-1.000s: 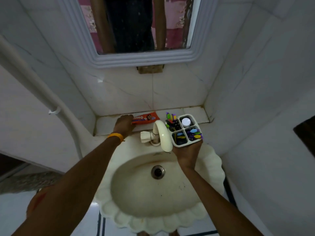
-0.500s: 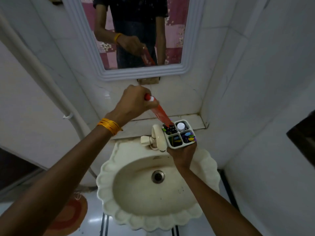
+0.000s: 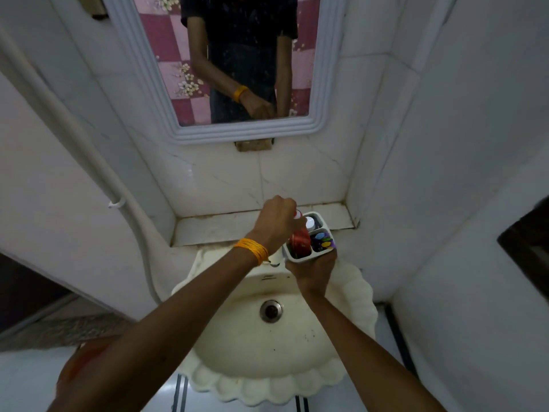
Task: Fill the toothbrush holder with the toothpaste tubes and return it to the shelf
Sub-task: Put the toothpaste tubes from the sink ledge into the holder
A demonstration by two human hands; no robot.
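My right hand [image 3: 313, 270] grips the white four-compartment toothbrush holder [image 3: 326, 223] from below, above the back of the basin. My left hand [image 3: 277, 223], with an orange thread on the wrist, is closed on the cap end of a red toothpaste tube [image 3: 300, 240]. The tube stands nearly upright with its lower end inside the holder's near-left compartment. A white-capped item [image 3: 310, 223] fills the far compartment, and colourful toothbrush handles [image 3: 323, 242] fill the right one. The tap is hidden behind my left hand.
A tiled shelf [image 3: 219, 227] runs along the back wall behind the cream basin [image 3: 350, 307]. A framed mirror [image 3: 231, 63] hangs above it. A white pipe [image 3: 89, 156] slants down the left wall. Walls close in on the right.
My left hand took the red tube off the shelf, lifted it, tipped it upright and lowered it into the holder. The holder stayed in my right hand. The head camera tilted upward.
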